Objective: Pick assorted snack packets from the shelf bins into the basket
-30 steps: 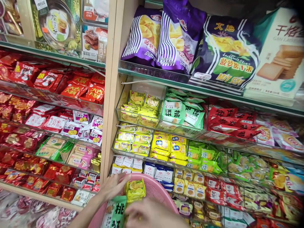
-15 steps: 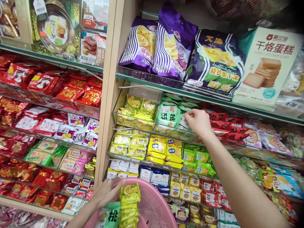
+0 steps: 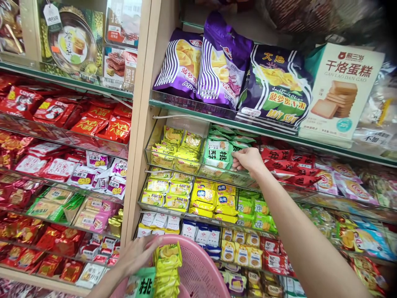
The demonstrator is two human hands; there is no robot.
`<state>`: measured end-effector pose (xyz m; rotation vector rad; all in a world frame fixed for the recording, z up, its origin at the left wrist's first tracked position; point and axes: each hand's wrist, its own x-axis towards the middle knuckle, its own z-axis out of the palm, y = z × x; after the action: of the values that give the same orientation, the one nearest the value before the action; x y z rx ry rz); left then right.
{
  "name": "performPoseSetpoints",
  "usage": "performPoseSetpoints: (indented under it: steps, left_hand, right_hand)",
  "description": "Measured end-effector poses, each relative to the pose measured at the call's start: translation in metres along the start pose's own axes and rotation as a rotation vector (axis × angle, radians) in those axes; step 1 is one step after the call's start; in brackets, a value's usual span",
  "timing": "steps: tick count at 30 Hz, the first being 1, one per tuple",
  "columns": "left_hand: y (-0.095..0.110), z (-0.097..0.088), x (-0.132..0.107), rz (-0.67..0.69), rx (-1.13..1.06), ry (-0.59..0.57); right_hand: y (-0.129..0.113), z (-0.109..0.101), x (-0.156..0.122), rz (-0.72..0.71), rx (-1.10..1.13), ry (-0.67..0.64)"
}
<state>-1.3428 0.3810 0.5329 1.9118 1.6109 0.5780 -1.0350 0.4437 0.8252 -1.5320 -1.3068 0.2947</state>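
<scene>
Fingers [image 3: 240,159] curled, right hand [image 3: 250,159] touches green packets [image 3: 218,150] — left hand [image 3: 136,253] at pink basket [image 3: 201,257] — both grips unclear.

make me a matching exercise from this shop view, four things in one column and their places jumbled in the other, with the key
Things
1. right hand
2. left hand
3. white-and-teal upright cardboard biscuit box
4. small yellow plastic packets stacked near the left hand

Places
A. inside the round pink perforated plastic basket
B. at the compartment of flat mint-green plastic packets
C. at the basket's rim
D. right of the glossy purple, white-striped plastic bags

Pairs: 1-B; 2-C; 3-D; 4-A
</scene>
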Motion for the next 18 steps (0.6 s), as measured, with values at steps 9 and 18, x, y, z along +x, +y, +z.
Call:
performPoseSetpoints:
  steps: [9, 18]
  left_hand:
    - [0.0003, 0.0022, 0.0009, -0.047, -0.003, -0.01]
    - [-0.0028, 0.0054, 0.0018, -0.037, -0.02, -0.014]
  right_hand:
    - [-0.0023, -0.0011, 0.0006, 0.061, 0.076, -0.04]
    - [-0.0034, -0.0005, 0.0052, 0.044, 0.032, -0.028]
